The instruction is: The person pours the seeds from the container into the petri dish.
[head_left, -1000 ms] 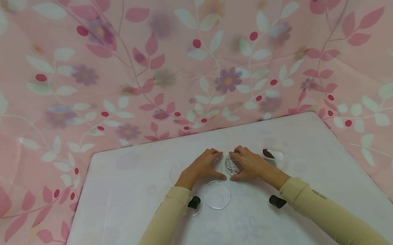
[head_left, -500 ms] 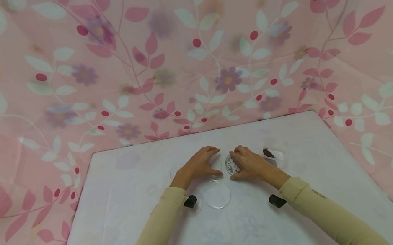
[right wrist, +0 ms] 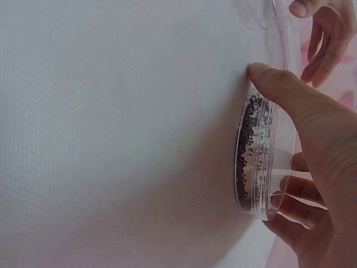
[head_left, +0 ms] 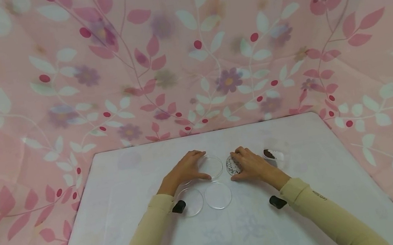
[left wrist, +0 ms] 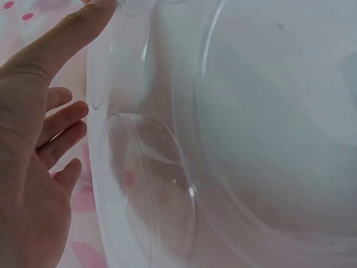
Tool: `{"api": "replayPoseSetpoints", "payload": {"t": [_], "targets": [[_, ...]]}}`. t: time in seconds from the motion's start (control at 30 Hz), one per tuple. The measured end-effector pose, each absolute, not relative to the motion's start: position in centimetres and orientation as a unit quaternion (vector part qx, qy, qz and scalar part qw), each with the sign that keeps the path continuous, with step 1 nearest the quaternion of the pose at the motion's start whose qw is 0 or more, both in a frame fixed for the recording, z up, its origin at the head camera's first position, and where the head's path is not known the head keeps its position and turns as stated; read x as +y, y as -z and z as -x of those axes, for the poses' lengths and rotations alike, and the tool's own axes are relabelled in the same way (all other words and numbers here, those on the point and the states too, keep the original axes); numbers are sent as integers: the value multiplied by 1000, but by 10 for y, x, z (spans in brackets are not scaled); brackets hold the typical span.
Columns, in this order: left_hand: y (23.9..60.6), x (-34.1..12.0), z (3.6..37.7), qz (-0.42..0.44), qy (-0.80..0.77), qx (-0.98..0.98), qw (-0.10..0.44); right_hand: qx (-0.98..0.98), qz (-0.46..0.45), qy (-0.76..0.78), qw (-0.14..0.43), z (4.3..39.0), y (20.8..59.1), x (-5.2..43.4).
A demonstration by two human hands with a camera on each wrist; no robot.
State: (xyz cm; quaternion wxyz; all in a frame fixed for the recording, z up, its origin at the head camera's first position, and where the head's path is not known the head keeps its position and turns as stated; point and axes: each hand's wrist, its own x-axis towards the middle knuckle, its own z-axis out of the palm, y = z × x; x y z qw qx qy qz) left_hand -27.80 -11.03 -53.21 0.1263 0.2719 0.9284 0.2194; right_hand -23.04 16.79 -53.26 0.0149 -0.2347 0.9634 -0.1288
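- Lying flat on bench (head_left: 258, 231), round face up: grain dish (head_left: 231, 165), rim held by right grip (head_left: 251, 165)
- Left grip (head_left: 182, 170): fingers spread, at clear dish (head_left: 213, 166)
- Tub (head_left: 280, 156) at right; two further dishes (head_left: 218, 196) nearer

Worktop (head_left: 252, 241), cloth (head_left: 186, 56) behind its far edge. Front row: left front dish (head_left: 193, 201), right front dish (head_left: 218, 195) just beside it. Back dish (head_left: 211, 167) sits directly behind the right front one; left hand (head_left: 184, 170) at its left edge, contact can't be told. One more dish mostly hidden by that hand, behind left front dish. Right of back dish, small gap: granule dish (head_left: 231, 165), granules inside, between right hand's (head_left: 250, 164) thumb and fingers. Tub (head_left: 279, 156) right of that hand.
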Motion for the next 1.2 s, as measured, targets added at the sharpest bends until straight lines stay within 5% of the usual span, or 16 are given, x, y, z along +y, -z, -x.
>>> {"api": "replayPoseSetpoints", "payload": {"t": [0.77,1.2], "targets": [[543,-108,273,-262,-236,928,124,967,219,131,27,230,540,168],[543,-108,270,-248,-243,929,131,969,219,114,-11,224,541,167]]}}
